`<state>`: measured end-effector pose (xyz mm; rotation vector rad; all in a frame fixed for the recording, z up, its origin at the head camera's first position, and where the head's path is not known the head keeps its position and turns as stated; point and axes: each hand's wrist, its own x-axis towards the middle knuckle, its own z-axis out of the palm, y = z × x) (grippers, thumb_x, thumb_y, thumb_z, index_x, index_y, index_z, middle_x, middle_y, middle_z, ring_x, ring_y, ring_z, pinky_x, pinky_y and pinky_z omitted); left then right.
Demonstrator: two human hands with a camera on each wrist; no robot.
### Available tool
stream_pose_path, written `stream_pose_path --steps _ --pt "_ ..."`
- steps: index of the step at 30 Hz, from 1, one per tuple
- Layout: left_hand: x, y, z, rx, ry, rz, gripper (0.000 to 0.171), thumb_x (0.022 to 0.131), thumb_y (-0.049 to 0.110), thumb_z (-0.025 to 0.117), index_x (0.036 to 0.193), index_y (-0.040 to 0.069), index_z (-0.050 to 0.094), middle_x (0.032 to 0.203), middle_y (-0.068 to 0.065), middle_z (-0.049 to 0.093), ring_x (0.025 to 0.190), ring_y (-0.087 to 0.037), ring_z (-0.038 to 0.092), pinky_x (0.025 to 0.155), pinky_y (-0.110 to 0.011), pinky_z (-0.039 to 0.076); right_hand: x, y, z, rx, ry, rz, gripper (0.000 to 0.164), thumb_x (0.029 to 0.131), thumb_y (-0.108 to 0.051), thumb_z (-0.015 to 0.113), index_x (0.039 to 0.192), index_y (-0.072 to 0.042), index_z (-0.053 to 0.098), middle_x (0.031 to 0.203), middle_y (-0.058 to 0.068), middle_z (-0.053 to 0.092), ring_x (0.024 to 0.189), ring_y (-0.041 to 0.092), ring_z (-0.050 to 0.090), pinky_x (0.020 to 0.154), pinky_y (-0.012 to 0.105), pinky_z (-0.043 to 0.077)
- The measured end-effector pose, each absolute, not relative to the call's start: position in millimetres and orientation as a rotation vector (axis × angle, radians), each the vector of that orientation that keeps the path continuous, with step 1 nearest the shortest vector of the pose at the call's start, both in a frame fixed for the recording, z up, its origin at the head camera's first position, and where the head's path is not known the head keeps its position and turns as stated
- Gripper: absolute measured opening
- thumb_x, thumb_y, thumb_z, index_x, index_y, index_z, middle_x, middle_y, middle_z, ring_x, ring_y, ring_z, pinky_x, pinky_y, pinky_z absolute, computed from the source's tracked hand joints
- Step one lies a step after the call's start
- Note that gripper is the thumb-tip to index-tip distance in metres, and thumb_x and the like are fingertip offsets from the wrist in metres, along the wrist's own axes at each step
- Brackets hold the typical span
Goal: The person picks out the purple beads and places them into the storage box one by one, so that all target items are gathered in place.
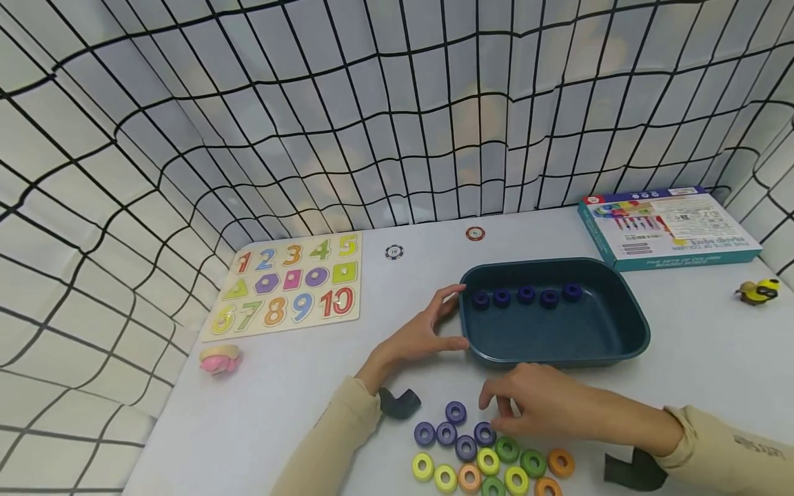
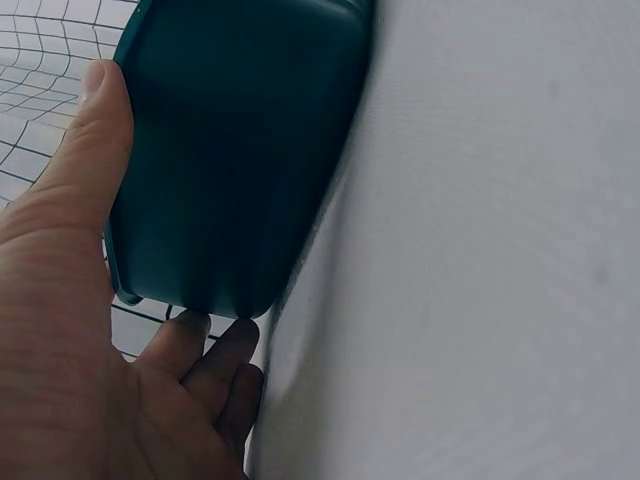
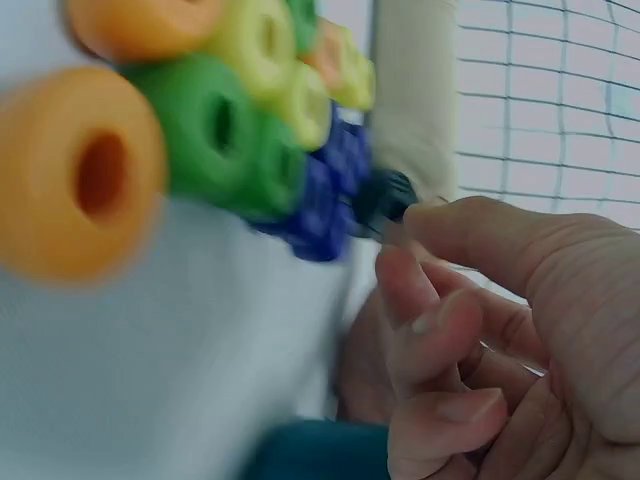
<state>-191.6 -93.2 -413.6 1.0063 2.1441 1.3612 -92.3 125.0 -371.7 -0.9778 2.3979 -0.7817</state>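
A dark teal tray (image 1: 558,344) stands on the table with several purple rings (image 1: 526,295) in a row along its far side. My left hand (image 1: 424,334) holds the tray's left end, the thumb at the near corner and the fingers at the far one. In the left wrist view, its thumb (image 2: 95,140) lies along the tray wall (image 2: 220,170). My right hand (image 1: 540,399) hovers in front of the tray, bent fingers above a loose purple ring (image 1: 484,434). Nothing shows between its thumb and fingertips in the right wrist view.
Loose yellow rings (image 1: 423,467), green rings (image 1: 533,463) and orange rings (image 1: 561,463) lie near the front edge. A number puzzle board (image 1: 288,286) is at left, near a pink toy (image 1: 220,359). A box (image 1: 673,227), two chips (image 1: 475,233) and a yellow-black toy (image 1: 758,291) sit farther back.
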Motion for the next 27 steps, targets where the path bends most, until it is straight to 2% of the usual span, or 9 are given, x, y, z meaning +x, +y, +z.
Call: stream_pose_path --steps 4,8,16,21,24,27 --pt "-191 -93 -414 1.003 2.147 1.363 0.083 0.082 0.016 0.067 0.143 0.016 0.011 0.147 -0.013 0.02 0.133 -0.012 0.018 0.107 -0.045 0.01 -88 118 -389 -0.983 2.357 -0.791 0.017 0.08 -0.031 0.066 0.096 -0.023 0.064 0.062 -0.022 0.052 0.054 -0.003 0.046 0.054 0.019 0.039" --pt "-191 -93 -415 1.004 2.144 1.372 0.083 0.081 0.02 0.068 0.142 0.015 0.012 0.146 -0.014 0.02 0.133 -0.011 0.019 0.107 -0.044 0.011 -87 116 -398 -1.024 2.355 -0.793 0.015 0.081 -0.031 0.066 0.093 -0.024 0.064 0.059 -0.022 0.05 0.053 -0.004 0.046 0.053 0.018 0.038" --pt "-191 -93 -414 1.0 2.144 1.379 0.084 0.08 0.021 0.069 0.143 0.015 0.012 0.146 -0.014 0.021 0.133 -0.011 0.019 0.107 -0.044 0.01 -87 114 -402 -1.098 2.371 -0.785 0.014 0.081 -0.03 0.066 0.092 -0.022 0.064 0.056 -0.023 0.047 0.048 -0.006 0.042 0.047 0.016 0.035" --pt "-191 -94 -414 1.009 2.133 1.374 0.083 0.082 0.019 0.068 0.143 0.016 0.011 0.147 -0.013 0.019 0.134 -0.011 0.018 0.107 -0.044 0.01 -89 114 -402 -1.009 2.401 -0.747 0.017 0.082 -0.033 0.064 0.095 -0.022 0.065 0.054 -0.019 0.047 0.047 -0.003 0.042 0.046 0.017 0.033" --pt "-193 -94 -418 1.014 2.125 1.394 0.084 0.081 0.022 0.069 0.143 0.018 0.012 0.147 -0.012 0.019 0.133 -0.011 0.018 0.107 -0.045 0.009 -91 117 -402 -0.945 2.437 -0.723 0.019 0.082 -0.034 0.064 0.097 -0.023 0.066 0.053 -0.017 0.047 0.047 -0.001 0.042 0.046 0.019 0.033" --pt "-198 -94 -428 1.011 2.151 1.395 0.086 0.079 0.033 0.069 0.143 0.023 0.012 0.147 -0.007 0.021 0.133 -0.008 0.019 0.107 -0.044 0.01 -93 121 -402 -0.923 2.478 -0.719 0.019 0.08 -0.032 0.065 0.096 -0.022 0.066 0.054 -0.017 0.047 0.046 -0.001 0.041 0.046 0.02 0.033"
